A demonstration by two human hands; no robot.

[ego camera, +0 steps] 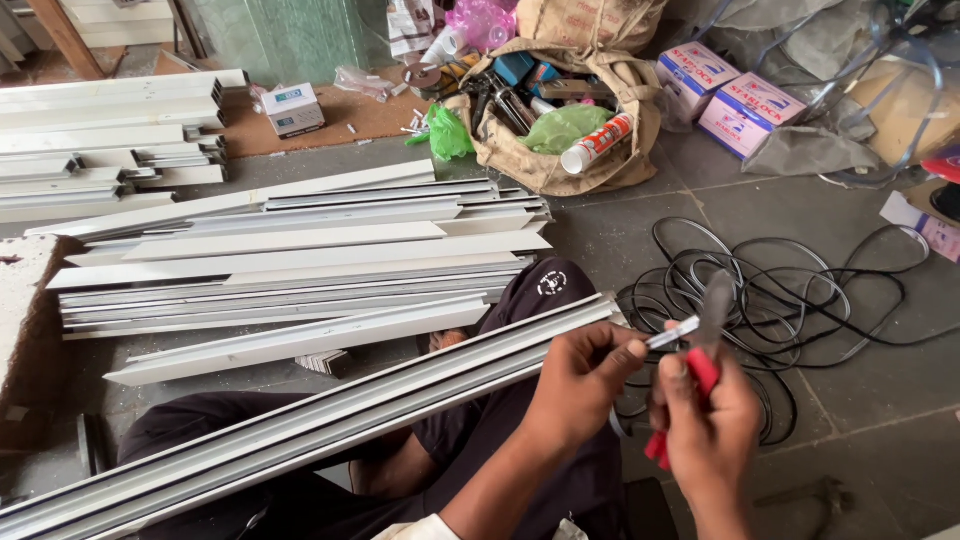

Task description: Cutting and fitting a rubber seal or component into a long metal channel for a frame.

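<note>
Two bare hands are raised over the lap: the left hand [580, 385] is pinched tight on a thin grey rubber strip [672, 334], right beside the end of a long grey aluminium channel [330, 420] laid across the knees, while the right hand [710, 435] is wrapped around red-handled pliers [703, 365], whose dark nose is blurred and pointed upward, touching or just behind the strip's free end. For a clean result, the strip is best kept taut and short between pinch and tool, with the channel steadied on the legs so that nothing twists. Behind, on the grey floor [880, 400], loose black rubber gasket loops [770, 290] are spread near the tool. Further back, an open tan cloth tool bag [610, 165] is stuffed with a white sealant tube with a red label [597, 143], a green plastic bag [565, 127] and dark tools; two closed white-and-pink cardboard boxes [725, 95] are set just beside it. White aluminium profiles [300, 250] are stacked to the left.
</note>
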